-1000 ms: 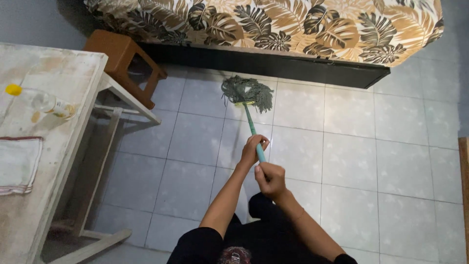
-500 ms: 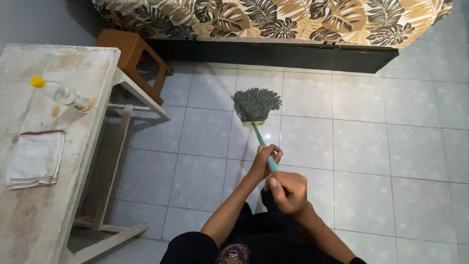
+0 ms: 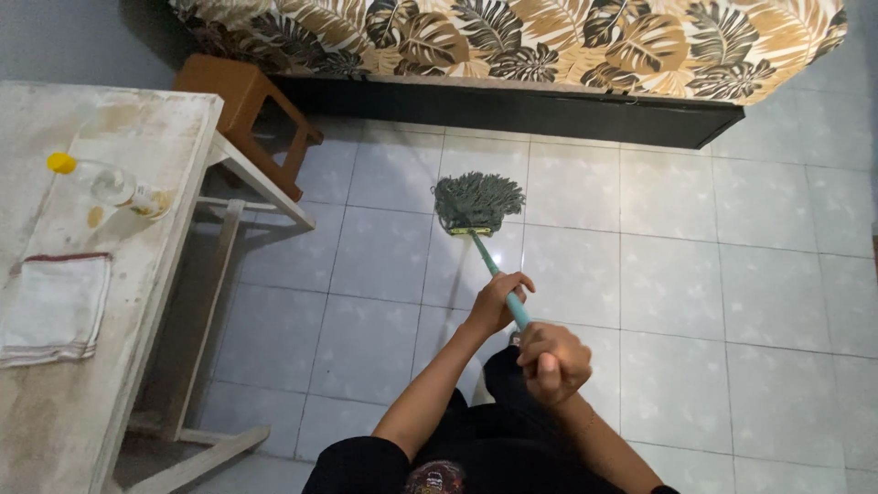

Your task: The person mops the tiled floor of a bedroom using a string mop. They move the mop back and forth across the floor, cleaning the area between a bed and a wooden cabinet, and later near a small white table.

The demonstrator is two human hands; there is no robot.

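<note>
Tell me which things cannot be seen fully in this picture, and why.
- Mop handle, head view: its upper end is hidden inside the right hand; the left hand covers the middle.
- Brown stool: partly behind the white table.
- Leaf-print bed cover: cut off by the top edge.
- Plastic bottle: contents too small to tell.

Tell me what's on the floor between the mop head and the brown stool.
Only bare pale tiles lie between the mop head and the brown stool, as the head view shows.
</note>
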